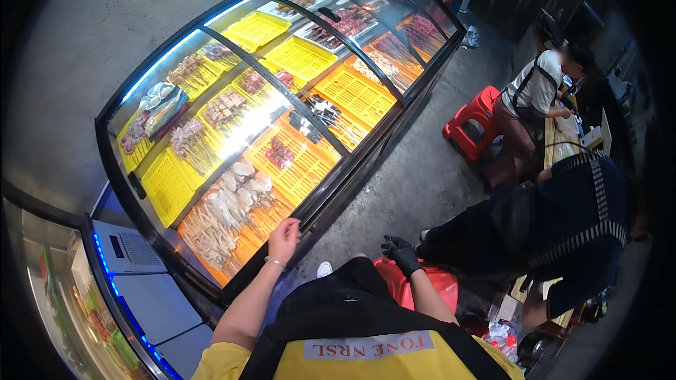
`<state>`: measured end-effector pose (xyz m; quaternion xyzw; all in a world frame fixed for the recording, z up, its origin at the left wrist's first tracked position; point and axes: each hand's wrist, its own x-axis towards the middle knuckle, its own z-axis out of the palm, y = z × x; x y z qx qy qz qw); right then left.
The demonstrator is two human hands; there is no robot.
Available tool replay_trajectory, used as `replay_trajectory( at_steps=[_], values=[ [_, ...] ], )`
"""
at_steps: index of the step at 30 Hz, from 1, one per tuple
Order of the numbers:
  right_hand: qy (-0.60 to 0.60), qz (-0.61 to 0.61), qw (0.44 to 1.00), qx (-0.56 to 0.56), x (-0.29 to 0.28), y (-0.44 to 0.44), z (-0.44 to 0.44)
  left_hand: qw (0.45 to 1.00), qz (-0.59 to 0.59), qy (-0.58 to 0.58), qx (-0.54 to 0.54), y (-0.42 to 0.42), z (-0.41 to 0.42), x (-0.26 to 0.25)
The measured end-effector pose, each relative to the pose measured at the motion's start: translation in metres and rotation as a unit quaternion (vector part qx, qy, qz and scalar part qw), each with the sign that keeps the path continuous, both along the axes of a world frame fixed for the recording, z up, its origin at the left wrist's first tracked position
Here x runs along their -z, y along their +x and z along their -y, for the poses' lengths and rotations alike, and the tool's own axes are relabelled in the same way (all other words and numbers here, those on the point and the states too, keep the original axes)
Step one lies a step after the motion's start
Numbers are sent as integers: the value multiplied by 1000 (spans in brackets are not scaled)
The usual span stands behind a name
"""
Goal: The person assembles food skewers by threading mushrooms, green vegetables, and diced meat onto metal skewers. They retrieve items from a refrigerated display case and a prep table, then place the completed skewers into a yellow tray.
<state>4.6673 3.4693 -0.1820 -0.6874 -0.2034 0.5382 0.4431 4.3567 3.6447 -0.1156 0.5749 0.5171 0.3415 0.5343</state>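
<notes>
My left hand (pixel 285 240), bare with a bracelet at the wrist, is at the near black edge of a glass-topped display case (pixel 311 216); its fingers are curled, and whether they touch the edge is unclear. My right hand (pixel 400 254), in a black glove, hangs over a red plastic stool (pixel 441 285) with loosely bent fingers and no object visible in it. Under the glass lie skewers of pale meat or seafood (pixel 227 211) in an orange basket, dark red skewers (pixel 280 153) in another, and several yellow baskets (pixel 163 184), some holding skewers.
A person in dark clothes (pixel 570 216) bends close by on the right. Beyond, a seated person in a white shirt (pixel 533 84) works at a wooden table, near a red stool (pixel 472 121). A second lit display case (pixel 84 285) stands at lower left; plastic bags (pixel 501 338) lie at lower right.
</notes>
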Motion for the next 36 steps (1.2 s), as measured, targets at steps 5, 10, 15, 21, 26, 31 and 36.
replay_trajectory(
  at_steps=[5,10,15,21,26,31,36],
  values=[
    [9,-46,998,52,-16,51,-81,988,29,21,151,123,-78,-25],
    [-11,-7,998,58,-7,126,-158,991,90,10,96,237,-196,-3],
    [-26,6,1000,-2,-21,201,-220,974,-160,106,123,340,-303,57],
    [-90,-17,994,61,-37,289,-231,794,-431,126,409,437,-361,116],
    [-100,-68,983,141,-22,325,-230,662,-444,290,530,464,-375,156],
    [-60,-60,992,95,-39,327,-276,565,-424,324,630,475,-397,148],
    [-15,-60,998,16,-82,310,-341,634,-342,308,622,481,-415,100]
  ],
)
